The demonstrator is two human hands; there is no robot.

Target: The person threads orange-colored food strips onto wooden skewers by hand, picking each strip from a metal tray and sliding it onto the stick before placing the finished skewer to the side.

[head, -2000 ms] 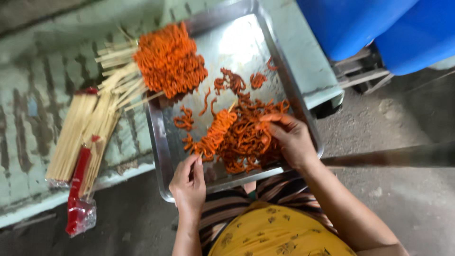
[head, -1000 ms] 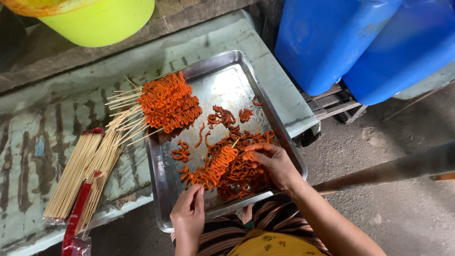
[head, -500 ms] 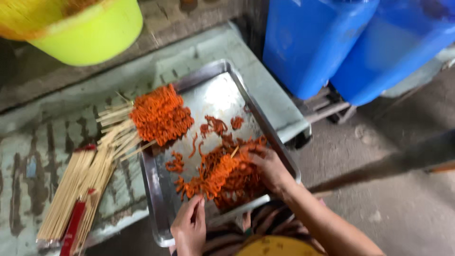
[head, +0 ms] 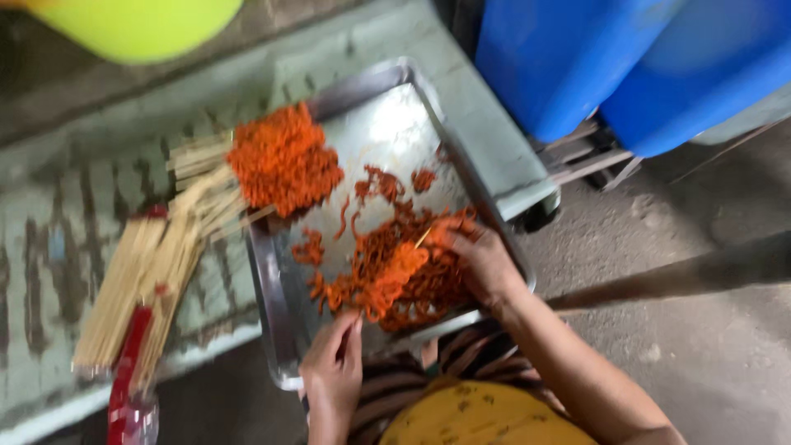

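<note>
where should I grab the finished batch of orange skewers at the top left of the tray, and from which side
Probably by the bare stick ends, coming from the left. The orange-coated ends lie over the metal tray rim, while the clean sticks fan out leftward onto the green table, clear of the coating. The picture is blurred, so single sticks are hard to tell apart.

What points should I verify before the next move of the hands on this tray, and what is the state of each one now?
1. Right hand is on the loose orange pieces in the metal tray: ok.
2. Left hand holds a thin skewer at the tray's near edge: ok, though blurred.
3. Skewer tip is in the pieces: cannot tell, picture is blurred.
4. Finished skewers are stacked at the tray's far left corner, apart from both hands: ok.
5. Bare sticks lie on the bench left of the tray: ok.
6. Tray lies wholly on the bench: not ok, its near end overhangs.
</note>
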